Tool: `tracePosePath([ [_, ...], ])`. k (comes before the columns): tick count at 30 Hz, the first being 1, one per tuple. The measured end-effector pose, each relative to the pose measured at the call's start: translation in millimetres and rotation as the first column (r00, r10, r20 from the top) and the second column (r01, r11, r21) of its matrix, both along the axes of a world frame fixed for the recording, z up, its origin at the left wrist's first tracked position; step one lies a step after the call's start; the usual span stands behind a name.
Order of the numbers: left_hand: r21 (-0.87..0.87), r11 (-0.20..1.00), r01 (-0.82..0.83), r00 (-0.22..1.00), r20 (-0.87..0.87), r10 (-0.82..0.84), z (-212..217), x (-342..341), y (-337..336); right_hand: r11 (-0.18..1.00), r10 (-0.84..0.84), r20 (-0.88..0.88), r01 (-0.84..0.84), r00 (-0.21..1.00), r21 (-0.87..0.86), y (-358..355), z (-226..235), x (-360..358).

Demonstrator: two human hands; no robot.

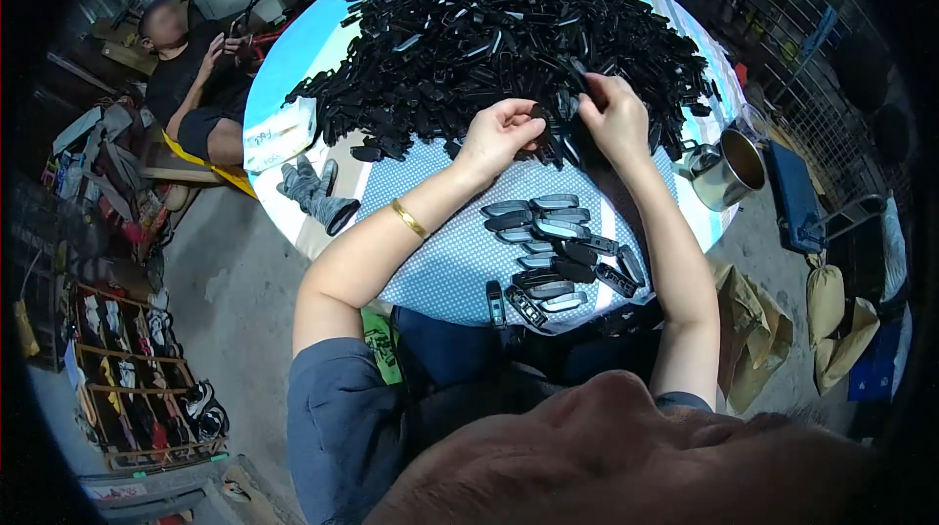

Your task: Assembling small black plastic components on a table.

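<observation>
A large heap of small oblong black plastic parts [489,26] covers the far part of a round table. At its near edge, my left hand [501,139] is closed, thumb and fingers pinched together; what they hold, if anything, is too dark to make out. My right hand [614,116] is closed beside it, fingers bent around a small dark plastic part [577,66]. Between my forearms lies a loose group of grey-and-black oval parts [559,230], some showing hollow insides.
A grey knitted glove [315,195] and a white plastic bag [279,137] lie at the table's left. A metal cup [734,173] stands on the right. Another person [186,75] sits far left. Low racks [137,378] stand left; brown paper sacks [753,329] are at right.
</observation>
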State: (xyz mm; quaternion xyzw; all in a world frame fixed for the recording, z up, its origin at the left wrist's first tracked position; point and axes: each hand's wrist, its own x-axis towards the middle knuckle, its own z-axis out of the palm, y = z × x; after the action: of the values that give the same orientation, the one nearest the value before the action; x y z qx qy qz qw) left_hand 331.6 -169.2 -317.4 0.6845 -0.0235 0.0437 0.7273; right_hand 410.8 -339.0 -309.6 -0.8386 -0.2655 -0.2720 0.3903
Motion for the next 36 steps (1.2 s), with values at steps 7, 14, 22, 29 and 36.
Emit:
tracePosePath([
  [7, -0.184, 0.982, -0.049, 0.995, 0.080, 0.065, -2.3, 5.0, 6.6, 0.903, 0.411, -0.156, -0.378, 0.898, 0.203, 6.3, 6.3, -30.9],
  [14, -0.033, 0.999, -0.037, 0.994, 0.106, 0.041, -1.2, 3.6, 12.3, 0.911, 0.408, -0.048, -0.404, 0.912, 0.083, 7.5, 3.4, -35.2],
  [22, -0.031, 0.996, -0.088, 0.976, 0.196, 0.093, 14.4, -9.4, -1.0, 0.943, 0.326, 0.227, -0.332, 0.918, -0.014, 12.2, -1.3, -40.3],
  [29, -0.069, 0.990, 0.123, 0.967, 0.233, -0.104, 9.4, -5.2, 9.9, 0.873, 0.486, -0.372, -0.452, 0.791, 0.181, 8.3, -2.7, -37.6],
  [36, 0.018, 0.993, 0.119, 0.984, 0.130, -0.120, 20.4, -6.2, 14.0, 0.871, 0.472, -0.507, -0.468, 0.721, 0.146, 2.9, 9.1, -39.4],
])
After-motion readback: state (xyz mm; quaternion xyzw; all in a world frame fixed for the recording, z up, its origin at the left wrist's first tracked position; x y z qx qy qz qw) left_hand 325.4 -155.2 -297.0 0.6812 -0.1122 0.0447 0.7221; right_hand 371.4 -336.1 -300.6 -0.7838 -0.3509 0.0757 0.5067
